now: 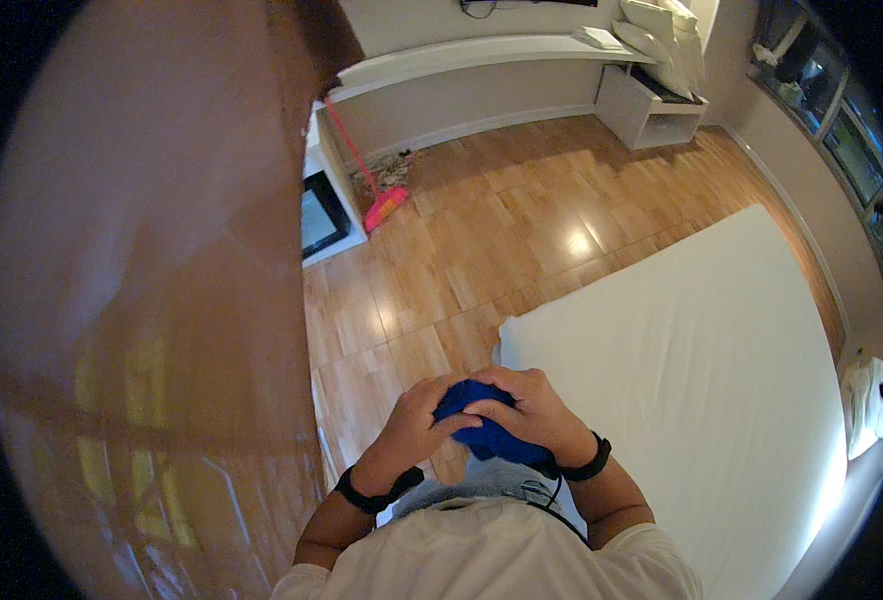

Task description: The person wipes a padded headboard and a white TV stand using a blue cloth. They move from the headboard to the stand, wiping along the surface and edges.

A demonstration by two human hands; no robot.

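Note:
A bunched dark blue cloth (512,442) is gathered between my two hands, in front of my waist. My left hand (415,424) grips its left side, thumb pressed across the front. From the other side my right hand (535,412) holds the cloth, fingers curled over its top, with the thumb close to the left one. Part of the cloth hangs below the right palm. Both wrists wear black bands, and a thin black cable (557,495) runs down near the right wrist.
A bed with a pale sheet (674,375) lies at my right. A glossy brown panel (171,300) rises close on my left. Ahead, a pink broom (386,206) leans by a white cabinet (336,191). Pillows (666,45) are stacked on a small white stand (647,116) beyond the wood-look floor (486,232).

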